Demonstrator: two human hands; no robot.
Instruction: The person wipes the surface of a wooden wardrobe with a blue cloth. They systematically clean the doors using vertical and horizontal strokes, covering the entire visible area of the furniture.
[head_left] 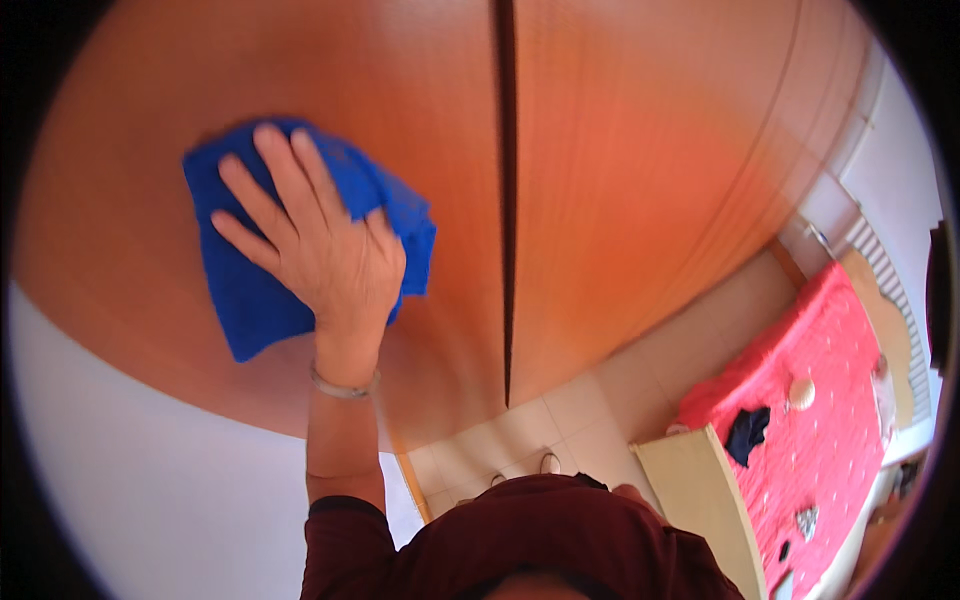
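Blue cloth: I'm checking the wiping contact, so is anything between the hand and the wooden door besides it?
No. In the head view the left hand presses flat on the blue cloth, which alone separates it from the wooden door.

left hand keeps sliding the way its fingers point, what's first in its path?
The left hand lies flat on the blue cloth, fingers pointing up-left along the wooden door panel. Beyond the cloth's top edge only bare panel shows; the way looks free as far as the picture reaches.

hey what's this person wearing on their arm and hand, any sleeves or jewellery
One arm shows, apparently the left, rising from the lower edge. The hand is bare, with no glove and no ring visible. A thin silver-coloured bangle circles the wrist. A dark maroon sleeve ends near the elbow, leaving the forearm uncovered. The other hand is out of view.
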